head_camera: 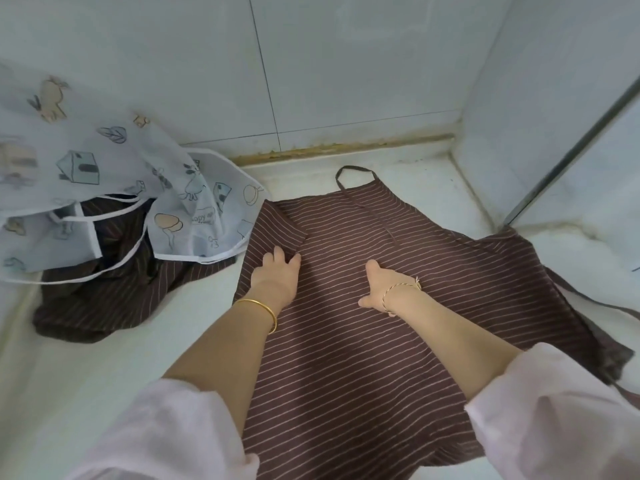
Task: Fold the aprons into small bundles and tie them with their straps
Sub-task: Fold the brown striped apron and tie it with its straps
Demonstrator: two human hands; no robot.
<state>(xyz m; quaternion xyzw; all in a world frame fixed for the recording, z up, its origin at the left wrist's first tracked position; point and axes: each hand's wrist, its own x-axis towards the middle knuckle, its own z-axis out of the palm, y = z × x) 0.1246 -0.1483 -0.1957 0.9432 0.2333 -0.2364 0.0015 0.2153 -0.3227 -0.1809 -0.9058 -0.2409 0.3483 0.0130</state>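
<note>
At 6 o'clock, the striped apron (346, 375) lies spread flat on the white counter (104, 358), running up toward 12. Both forearms reach out over it, the left wearing a gold bangle (266, 311), the right a cord bracelet (388, 296). The left hand (275, 271) rests flat on the cloth, fingers slightly spread, touching the edge of a folded-in flap at 11 o'clock. The right hand (381, 289) presses down just beside it, fingers straight and thumb splayed. At 12 o'clock lies the neck loop (358, 168). At 9 to 10 o'clock, a printed apron (104, 168) is heaped over a second striped apron (104, 299). A tiled wall (346, 64) stands behind.
</note>
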